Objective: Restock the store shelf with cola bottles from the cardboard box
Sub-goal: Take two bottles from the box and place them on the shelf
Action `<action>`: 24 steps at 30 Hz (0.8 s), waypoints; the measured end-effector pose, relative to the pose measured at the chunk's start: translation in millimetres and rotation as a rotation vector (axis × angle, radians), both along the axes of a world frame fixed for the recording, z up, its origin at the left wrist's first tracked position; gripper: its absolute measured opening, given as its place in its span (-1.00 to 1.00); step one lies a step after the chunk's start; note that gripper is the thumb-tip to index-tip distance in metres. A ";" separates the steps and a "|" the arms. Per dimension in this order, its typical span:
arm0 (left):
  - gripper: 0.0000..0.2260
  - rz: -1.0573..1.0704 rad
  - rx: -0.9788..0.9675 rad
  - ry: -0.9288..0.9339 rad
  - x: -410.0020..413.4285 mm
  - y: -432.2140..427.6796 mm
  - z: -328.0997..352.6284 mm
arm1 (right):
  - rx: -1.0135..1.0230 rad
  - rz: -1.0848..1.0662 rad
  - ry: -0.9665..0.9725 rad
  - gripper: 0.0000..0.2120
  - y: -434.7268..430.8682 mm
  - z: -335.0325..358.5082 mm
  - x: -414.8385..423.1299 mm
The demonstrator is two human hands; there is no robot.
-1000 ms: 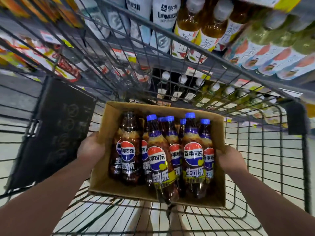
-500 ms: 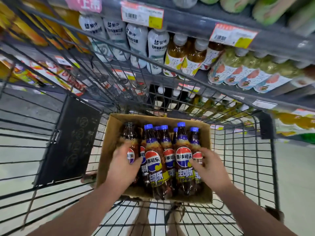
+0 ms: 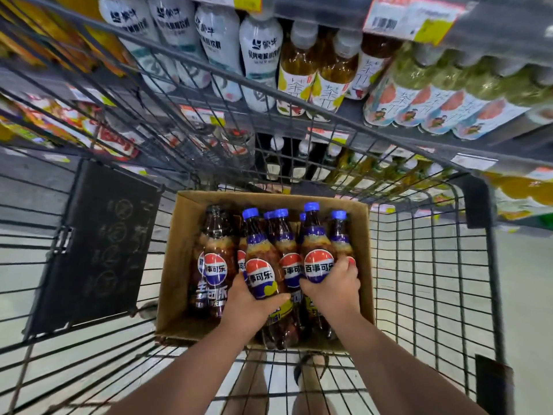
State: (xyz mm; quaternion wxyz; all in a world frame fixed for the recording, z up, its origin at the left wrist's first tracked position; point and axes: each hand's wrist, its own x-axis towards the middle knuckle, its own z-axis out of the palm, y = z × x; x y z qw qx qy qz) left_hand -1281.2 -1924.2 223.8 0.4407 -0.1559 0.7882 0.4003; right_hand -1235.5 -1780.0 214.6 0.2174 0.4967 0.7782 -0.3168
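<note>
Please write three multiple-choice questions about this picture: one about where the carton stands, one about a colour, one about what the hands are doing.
1. Where does the brown cardboard box stand?
A. on the store shelf
B. inside the wire shopping cart
C. on the floor beside the cart

2. What colour are the caps of most cola bottles in the box?
A. blue
B. red
C. green

3. What are the two hands doing?
A. resting on the cart's rim
B. holding the box by its outer walls
C. each closed around a bottle inside the box

Answers:
1 B: cart wires surround the box and run beneath it.
2 A: blue caps top the blue-capped cola bottles.
3 C: the left hand wraps one bottle's label and the right hand wraps the neighbouring one.
</note>
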 end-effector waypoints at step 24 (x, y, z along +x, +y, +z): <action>-0.43 0.137 0.161 0.117 -4.0 -6.4 65.8 | -0.241 -0.230 0.426 -0.46 19.1 105.1 8.2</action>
